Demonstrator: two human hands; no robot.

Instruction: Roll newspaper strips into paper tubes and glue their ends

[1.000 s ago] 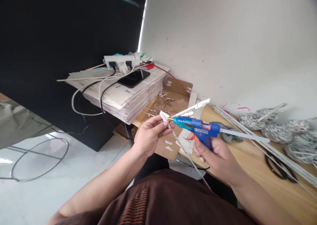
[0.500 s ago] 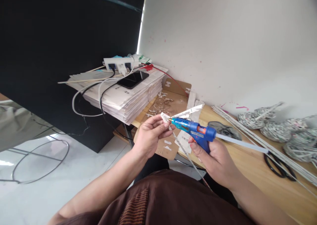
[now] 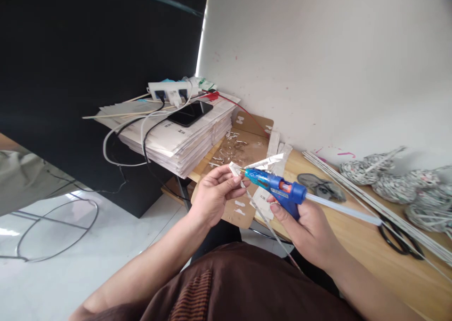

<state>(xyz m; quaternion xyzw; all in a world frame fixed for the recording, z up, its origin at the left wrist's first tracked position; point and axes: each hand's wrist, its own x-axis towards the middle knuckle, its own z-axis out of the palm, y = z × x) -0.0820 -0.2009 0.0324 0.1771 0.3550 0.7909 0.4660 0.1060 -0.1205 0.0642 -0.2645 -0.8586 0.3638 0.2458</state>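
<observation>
Left hand (image 3: pixel 213 196): thumb and fingers pinching a folded paper strip (image 3: pixel 234 169), a long narrow length hanging below them. Right hand (image 3: pixel 303 229): wrapped around the grip of a blue glue gun (image 3: pixel 277 188), nozzle just beside the left fingertips; contact with the strip cannot be told. Scissors (image 3: pixel 401 252), black-handled: on the counter (image 3: pixel 374 276), right of the right hand. Paper stack (image 3: pixel 167 141), phone (image 3: pixel 190 113) atop: beyond the left hand.
</observation>
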